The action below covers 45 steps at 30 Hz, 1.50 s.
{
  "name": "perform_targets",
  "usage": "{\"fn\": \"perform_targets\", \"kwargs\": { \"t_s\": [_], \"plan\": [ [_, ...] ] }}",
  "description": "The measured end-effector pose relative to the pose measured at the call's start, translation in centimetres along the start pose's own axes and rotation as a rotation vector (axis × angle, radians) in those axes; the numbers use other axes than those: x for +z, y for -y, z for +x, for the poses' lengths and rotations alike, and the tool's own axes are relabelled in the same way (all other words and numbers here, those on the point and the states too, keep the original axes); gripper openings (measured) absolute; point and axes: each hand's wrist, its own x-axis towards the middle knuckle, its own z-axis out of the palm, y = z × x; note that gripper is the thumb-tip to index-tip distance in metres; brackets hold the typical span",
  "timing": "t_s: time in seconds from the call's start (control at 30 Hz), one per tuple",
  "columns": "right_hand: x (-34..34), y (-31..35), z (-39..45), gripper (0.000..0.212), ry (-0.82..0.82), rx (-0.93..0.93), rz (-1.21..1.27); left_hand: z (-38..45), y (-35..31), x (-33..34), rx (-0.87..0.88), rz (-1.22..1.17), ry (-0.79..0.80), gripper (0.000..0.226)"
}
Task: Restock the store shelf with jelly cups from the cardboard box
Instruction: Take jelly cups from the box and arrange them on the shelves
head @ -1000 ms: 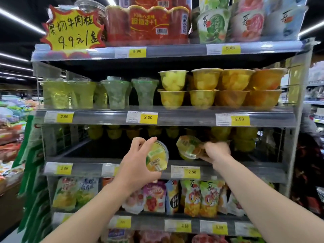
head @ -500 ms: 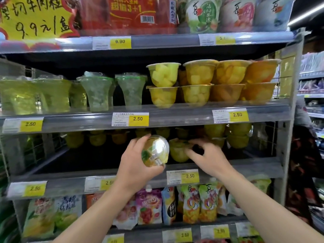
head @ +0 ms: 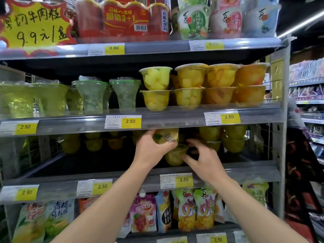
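Across the whole view stands a grey metal store shelf (head: pixel 219 170) with several tiers, each front edge carrying yellow price tags (head: pixel 183 179). Its third tier down is half bare toward the left end, with dim yellow jelly cups (head: pixel 234 137) stacked along the back edge and toward the right end. Near the front edge of that tier, about midway along, sits one jelly cup (head: pixel 174 157), upright as far as can be told. Just above it, the left hand (head: pixel 150 151) holds a second jelly cup (head: pixel 165 136), tipped on its side, fingers curled round its body so the grip wraps the cup. The right hand (head: pixel 204 161) reaches in beside the seated cup, its grip spread, fingertips (head: pixel 185 157) at or just off the cup's wall; whether they touch cannot be told. No cardboard box is in view. Such cups are probably light, thin-walled clear plastic, smooth and a little slippery, with a peel-off film lid that could dent or puncture, so the safest hold is likely round the side wall below the rim, squeezing gently.
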Motion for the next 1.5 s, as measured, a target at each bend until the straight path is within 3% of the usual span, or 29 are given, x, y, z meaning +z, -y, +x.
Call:
{"fn": "perform_targets", "kwargs": {
  "t_s": [0.23,0.4,0.63,0.9,1.17,1.5],
  "plan": [
    [0.1,-0.3,0.4,0.081,-0.04,-0.074,0.157,1.0,1.5,1.8,0.012,-0.131,0.017,0.045],
    [0.3,-0.3,0.8,0.076,-0.051,-0.148,0.19,1.4,2.5,0.9,0.029,-0.126,0.144,0.05],
    [0.3,0.0,1.0,0.073,-0.052,-0.155,0.216,1.4,3.8,-0.9,-0.023,-0.084,0.276,0.074],
    [0.7,-0.5,2.7,0.071,-0.04,-0.018,0.134,3.2,4.2,1.4,-0.161,-0.144,0.303,0.087],
    [1.4,-0.7,4.4,0.071,-0.041,0.099,-0.003,4.6,4.6,3.5,-0.198,-0.209,0.319,0.085],
    [-0.3,-1.6,2.3,0.067,-0.075,0.025,-0.148,5.6,4.7,5.4,-0.183,-0.124,0.307,0.089]
  ]
}}
